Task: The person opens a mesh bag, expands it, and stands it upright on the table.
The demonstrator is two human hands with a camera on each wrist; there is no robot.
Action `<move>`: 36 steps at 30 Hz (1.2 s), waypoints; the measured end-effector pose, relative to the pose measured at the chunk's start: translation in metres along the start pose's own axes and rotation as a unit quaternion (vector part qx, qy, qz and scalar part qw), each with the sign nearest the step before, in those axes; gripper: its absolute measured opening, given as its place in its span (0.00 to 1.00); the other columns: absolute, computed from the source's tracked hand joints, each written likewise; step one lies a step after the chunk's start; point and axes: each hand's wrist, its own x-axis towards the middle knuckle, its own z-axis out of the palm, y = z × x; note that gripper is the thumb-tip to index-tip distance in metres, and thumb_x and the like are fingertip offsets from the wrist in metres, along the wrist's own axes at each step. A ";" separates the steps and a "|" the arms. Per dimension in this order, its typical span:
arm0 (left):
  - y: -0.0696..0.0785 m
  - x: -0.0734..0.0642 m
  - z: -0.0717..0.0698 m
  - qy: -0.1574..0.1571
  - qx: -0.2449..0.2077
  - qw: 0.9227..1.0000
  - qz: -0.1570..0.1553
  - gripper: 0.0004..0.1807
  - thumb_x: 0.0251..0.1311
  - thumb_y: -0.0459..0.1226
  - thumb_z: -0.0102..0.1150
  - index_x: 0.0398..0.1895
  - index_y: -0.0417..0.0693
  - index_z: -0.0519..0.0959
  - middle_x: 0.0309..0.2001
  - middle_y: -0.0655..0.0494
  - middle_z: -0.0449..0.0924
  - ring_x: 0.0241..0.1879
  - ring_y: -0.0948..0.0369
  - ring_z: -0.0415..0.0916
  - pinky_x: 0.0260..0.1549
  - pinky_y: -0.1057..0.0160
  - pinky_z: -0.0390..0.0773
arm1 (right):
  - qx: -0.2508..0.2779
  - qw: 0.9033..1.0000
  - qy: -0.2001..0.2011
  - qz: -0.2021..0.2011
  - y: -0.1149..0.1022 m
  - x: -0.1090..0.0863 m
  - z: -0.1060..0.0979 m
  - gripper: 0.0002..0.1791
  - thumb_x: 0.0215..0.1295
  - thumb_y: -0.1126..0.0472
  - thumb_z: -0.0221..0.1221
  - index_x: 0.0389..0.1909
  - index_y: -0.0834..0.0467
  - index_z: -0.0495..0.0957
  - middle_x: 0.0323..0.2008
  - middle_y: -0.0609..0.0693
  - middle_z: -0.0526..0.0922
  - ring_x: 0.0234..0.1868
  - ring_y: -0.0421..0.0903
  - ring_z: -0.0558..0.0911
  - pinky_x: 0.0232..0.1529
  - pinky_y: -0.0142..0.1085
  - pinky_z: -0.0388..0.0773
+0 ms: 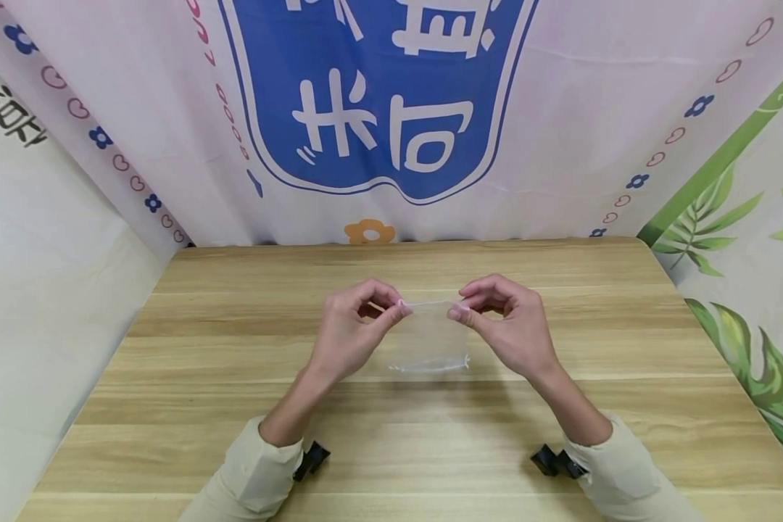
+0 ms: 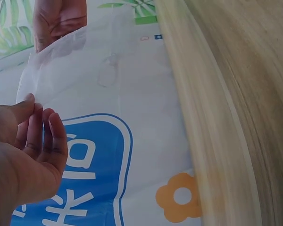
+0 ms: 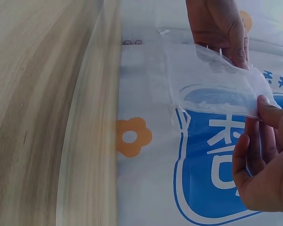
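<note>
Above the worktop (image 1: 235, 348), we pinched a clear bag (image 1: 431, 337) by its top corners: our left hand (image 1: 352, 330) gripped the left corner between thumb and fingers, our right hand (image 1: 505, 326) the right. The bag hung between them, held clear of the wood. A printed cloth (image 1: 378, 109) hung behind.

Clear plastic bag (image 2: 70, 70) between two pinching hands — left hand (image 2: 23, 150) nearest, right hand (image 2: 59, 21) beyond.
</note>
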 end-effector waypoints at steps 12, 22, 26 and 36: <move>0.001 -0.002 0.004 -0.007 -0.038 0.999 -0.003 0.07 0.63 0.31 0.76 0.40 0.41 0.86 0.36 0.49 0.90 0.35 0.62 0.85 0.37 0.65 0.90 | 0.019 1.000 0.009 0.002 -0.002 0.001 0.004 0.17 0.59 0.76 0.74 0.49 0.68 0.84 0.33 0.41 0.91 0.33 0.37 0.88 0.41 0.27 0.86; 0.001 0.000 0.003 -0.011 -0.027 1.000 0.000 0.02 0.67 0.30 0.71 0.40 0.39 0.89 0.37 0.48 0.91 0.34 0.56 0.87 0.38 0.61 0.90 | 0.019 1.000 0.004 -0.001 -0.004 0.002 0.005 0.18 0.64 0.74 0.72 0.54 0.65 0.84 0.38 0.60 0.93 0.37 0.37 0.91 0.47 0.29 0.88; 0.000 0.000 0.004 -0.007 -0.025 1.000 0.008 0.02 0.69 0.29 0.69 0.41 0.39 0.89 0.37 0.48 0.91 0.34 0.54 0.85 0.38 0.57 0.91 | 0.022 1.000 -0.016 0.005 -0.004 0.003 0.005 0.20 0.66 0.72 0.71 0.58 0.64 0.82 0.41 0.61 0.93 0.41 0.37 0.92 0.51 0.30 0.88; -0.001 -0.001 0.006 -0.015 -0.023 1.000 -0.001 0.05 0.69 0.31 0.71 0.45 0.42 0.90 0.40 0.49 0.91 0.36 0.59 0.86 0.39 0.61 0.91 | 0.012 1.000 0.015 0.023 -0.005 0.003 0.008 0.22 0.61 0.72 0.75 0.56 0.64 0.83 0.35 0.57 0.93 0.36 0.37 0.90 0.44 0.28 0.88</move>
